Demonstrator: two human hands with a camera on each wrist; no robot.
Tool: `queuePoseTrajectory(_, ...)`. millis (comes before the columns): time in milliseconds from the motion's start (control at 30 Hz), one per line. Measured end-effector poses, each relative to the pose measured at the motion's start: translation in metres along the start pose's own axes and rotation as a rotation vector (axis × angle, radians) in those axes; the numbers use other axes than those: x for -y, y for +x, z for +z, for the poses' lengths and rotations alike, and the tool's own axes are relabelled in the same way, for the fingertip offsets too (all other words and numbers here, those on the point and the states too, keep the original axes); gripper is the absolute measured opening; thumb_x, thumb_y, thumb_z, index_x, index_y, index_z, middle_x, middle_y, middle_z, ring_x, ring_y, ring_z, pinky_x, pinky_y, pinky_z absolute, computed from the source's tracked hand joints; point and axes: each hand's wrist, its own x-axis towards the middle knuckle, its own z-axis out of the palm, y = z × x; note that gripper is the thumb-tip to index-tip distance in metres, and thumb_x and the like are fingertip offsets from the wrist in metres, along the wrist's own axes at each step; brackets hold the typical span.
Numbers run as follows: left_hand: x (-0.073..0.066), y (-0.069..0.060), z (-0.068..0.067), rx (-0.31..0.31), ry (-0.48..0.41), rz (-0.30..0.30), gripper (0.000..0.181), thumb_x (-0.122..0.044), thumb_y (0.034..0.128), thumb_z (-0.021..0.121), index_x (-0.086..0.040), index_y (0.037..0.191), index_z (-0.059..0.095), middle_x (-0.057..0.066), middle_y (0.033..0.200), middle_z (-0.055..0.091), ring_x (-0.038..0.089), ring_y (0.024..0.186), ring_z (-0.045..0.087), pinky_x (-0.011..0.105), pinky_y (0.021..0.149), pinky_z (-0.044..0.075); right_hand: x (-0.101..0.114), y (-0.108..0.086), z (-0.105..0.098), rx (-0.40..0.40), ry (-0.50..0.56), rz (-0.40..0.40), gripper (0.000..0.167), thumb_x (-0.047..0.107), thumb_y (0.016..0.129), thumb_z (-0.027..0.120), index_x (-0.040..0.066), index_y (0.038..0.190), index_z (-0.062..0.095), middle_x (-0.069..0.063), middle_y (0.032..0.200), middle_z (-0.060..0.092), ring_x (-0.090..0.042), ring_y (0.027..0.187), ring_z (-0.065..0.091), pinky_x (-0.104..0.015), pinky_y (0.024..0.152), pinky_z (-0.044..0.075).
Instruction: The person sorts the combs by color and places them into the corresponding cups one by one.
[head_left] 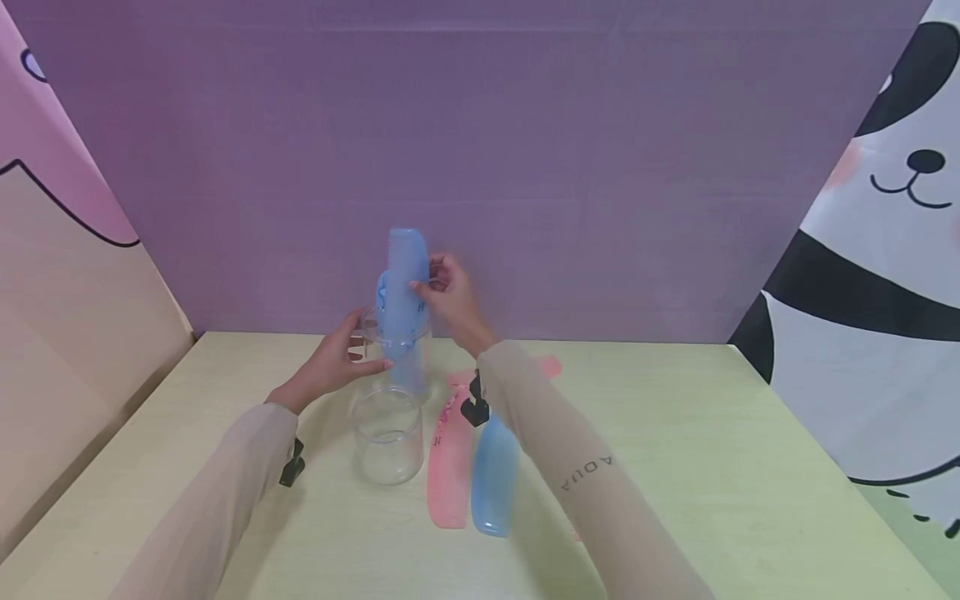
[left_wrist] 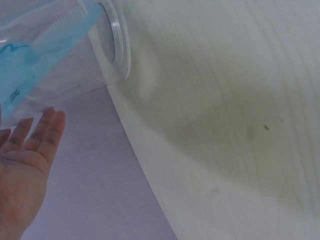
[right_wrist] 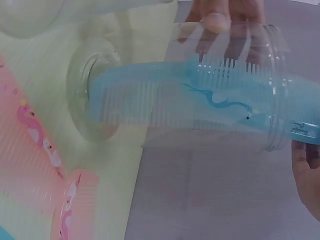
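Note:
A clear cylindrical jar [right_wrist: 200,137] stands near the back of the table. My left hand [head_left: 337,362] holds its side, thumb in front and fingers behind; the left wrist view shows those fingers fairly straight along the wall. Above the rim my right hand [head_left: 453,304] pinches a blue comb [head_left: 408,258] by its edge, upright and partly inside the jar. Another blue comb [head_left: 382,304] overlaps it there, and the clear plastic blurs which lower end belongs to which. Printed figures and small lettering show on the blue combs. In the right wrist view, the right fingers are mostly out of frame.
A second clear jar [head_left: 387,462] stands just in front of the held one. To its right lie a pink comb [head_left: 450,475] and a blue comb [head_left: 493,483]; more pink [head_left: 551,365] shows behind the right sleeve. A purple backdrop [head_left: 600,167] rises at the table's back edge.

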Motion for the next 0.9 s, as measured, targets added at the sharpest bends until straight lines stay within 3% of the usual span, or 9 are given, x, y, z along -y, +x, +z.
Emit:
queuePoseTrajectory(333, -0.0001, 0.0004, 0.0000, -0.004, -0.014, 0.002, 0.095, -0.030, 0.0761, 0.074, -0.005, 0.144, 0.013, 0.022, 0.142, 0.032, 0.042, 0.120, 0.046, 0.050, 0.092, 0.046, -0.0074, -0.0034, 0.0000, 0.071, -0.109, -0.006, 0.027, 0.007, 0.086, 0.061, 0.003, 0.109, 0.049, -0.016, 0.109, 0.057, -0.027, 0.098, 0.057, -0.039, 0.094, 0.048)
queuePoseTrajectory(567, -0.0009, -0.0006, 0.0003, -0.003, -0.010, 0.003, 0.096, -0.030, 0.0767, 0.073, -0.002, 0.144, 0.011, 0.024, 0.141, 0.033, 0.043, 0.119, 0.046, 0.049, 0.092, 0.047, -0.0068, -0.0058, 0.0022, 0.099, -0.140, -0.025, 0.025, -0.001, 0.085, 0.060, -0.001, 0.107, 0.048, -0.019, 0.105, 0.056, -0.029, 0.091, 0.057, -0.040, 0.089, 0.050)
queuePoseTrajectory(900, -0.0022, -0.0004, 0.0017, 0.006, -0.015, 0.000, 0.096, -0.031, 0.0766, 0.073, -0.003, 0.144, 0.011, 0.022, 0.142, 0.032, 0.042, 0.121, 0.045, 0.049, 0.093, 0.046, -0.0063, -0.0072, 0.0028, 0.116, -0.223, -0.054, 0.031, -0.007, 0.082, 0.059, -0.003, 0.110, 0.046, -0.020, 0.106, 0.055, -0.031, 0.093, 0.056, -0.038, 0.088, 0.050)
